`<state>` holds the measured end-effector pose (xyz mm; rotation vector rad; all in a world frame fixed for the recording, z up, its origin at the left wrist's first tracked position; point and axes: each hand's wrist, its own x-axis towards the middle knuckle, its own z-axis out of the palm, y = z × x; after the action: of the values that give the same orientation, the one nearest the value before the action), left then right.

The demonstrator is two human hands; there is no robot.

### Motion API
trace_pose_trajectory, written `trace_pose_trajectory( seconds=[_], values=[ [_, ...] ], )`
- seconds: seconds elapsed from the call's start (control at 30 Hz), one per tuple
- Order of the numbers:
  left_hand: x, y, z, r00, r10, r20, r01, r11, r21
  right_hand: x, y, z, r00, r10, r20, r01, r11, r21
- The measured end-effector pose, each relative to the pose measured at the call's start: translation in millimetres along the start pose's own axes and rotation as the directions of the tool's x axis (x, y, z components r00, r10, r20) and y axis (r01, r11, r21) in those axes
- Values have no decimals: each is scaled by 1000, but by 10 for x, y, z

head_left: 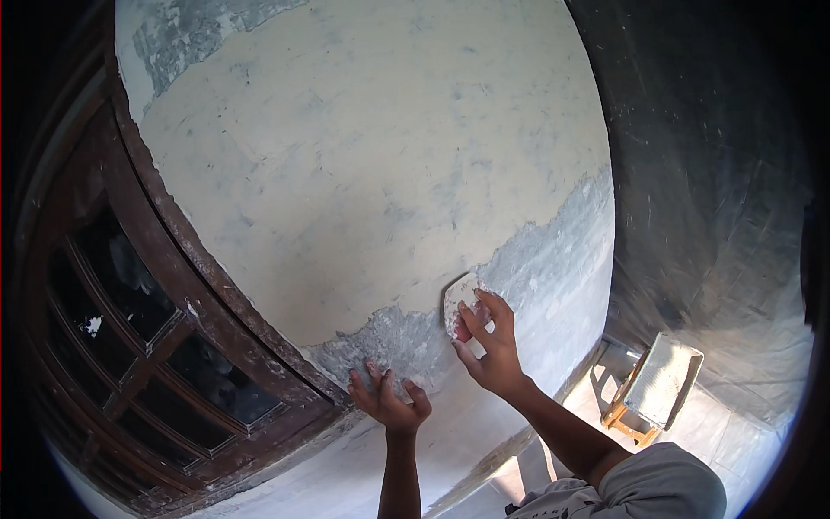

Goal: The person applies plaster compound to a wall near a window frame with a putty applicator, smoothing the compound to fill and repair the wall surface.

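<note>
In my right hand [493,346] is a flat, hand-sized pad [464,294], smeared white with some red showing through. The thumb and fingers grip it from behind, and its face is against the wall [372,173] or very close to it. Beside it, lower and to the left, my left hand [392,402] is open, fingers apart and palm turned up. Nothing shows in that hand. It is over a rough grey patch [380,342]; whether it touches the wall I cannot tell. Cream filler covers the wall above both hands.
On the left, a brown wooden frame with dark glass panes [207,376] borders the wall. A dark sheet [692,199] hangs at the right, past the wall's edge. Below it stands a small stool [661,381] with a white-spattered top and orange-brown legs, on a pale sunlit floor [718,432].
</note>
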<state>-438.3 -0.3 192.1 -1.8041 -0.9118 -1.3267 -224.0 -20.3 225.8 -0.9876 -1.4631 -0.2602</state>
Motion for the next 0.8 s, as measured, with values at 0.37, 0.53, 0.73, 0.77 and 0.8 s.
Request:
trace_pose_trajectory(
  seconds=[0.37,0.53,0.73,0.77,0.8],
  values=[
    [-12,-3,26,1000,2,-5,-2,1000,30,-138,-29,82,999,22,29,-22,1000,12],
    [3,29,24,1000,-4,-11,4,1000,-3,45,-106,141,999,21,-48,-19,999,36],
    [11,25,-29,998,5,61,-11,995,95,-260,-148,146,999,44,-14,-43,997,69],
    [12,16,-24,998,4,61,-10,995,96,-173,-149,147,999,43,-13,-42,997,70],
    [6,9,-5,1000,-1,29,-1,999,48,-86,-156,153,996,73,-53,-70,996,64]
  ],
)
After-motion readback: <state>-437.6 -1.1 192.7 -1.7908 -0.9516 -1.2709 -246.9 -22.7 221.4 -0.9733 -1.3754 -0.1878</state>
